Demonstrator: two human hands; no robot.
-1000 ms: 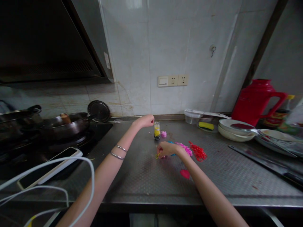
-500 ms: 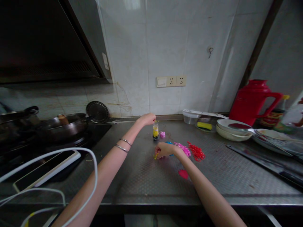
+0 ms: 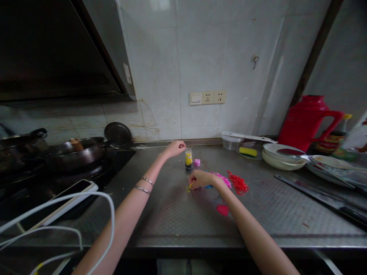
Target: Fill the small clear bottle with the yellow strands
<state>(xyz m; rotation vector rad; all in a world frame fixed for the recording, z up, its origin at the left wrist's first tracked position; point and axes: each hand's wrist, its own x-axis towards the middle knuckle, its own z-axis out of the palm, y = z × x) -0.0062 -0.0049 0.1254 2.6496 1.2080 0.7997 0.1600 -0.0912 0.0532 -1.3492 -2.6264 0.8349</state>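
Note:
My left hand (image 3: 174,148) is stretched out over the steel counter (image 3: 258,217), fingers pinched together just left of the mouth of a small clear jar (image 3: 188,158) filled with yellow and dark bits. What the pinch holds is too small to make out. My right hand (image 3: 200,179) rests on the counter nearer to me, closed on a small yellow band (image 3: 188,188). Beside it lie a pink pile (image 3: 222,178), a red pile (image 3: 238,183) and a blue bit, mostly hidden. A small pink lid (image 3: 196,162) sits right of the jar.
A red piece (image 3: 222,209) lies by my right forearm. At left a stove holds a wok (image 3: 77,151), with a phone (image 3: 69,198) and white cables (image 3: 86,214). At right are a red jug (image 3: 306,120), stacked plates (image 3: 282,157), a sponge (image 3: 248,151) and a long knife (image 3: 321,198).
My left hand has dropped a little and drawn slightly left of the jar's mouth. My right hand has barely moved.

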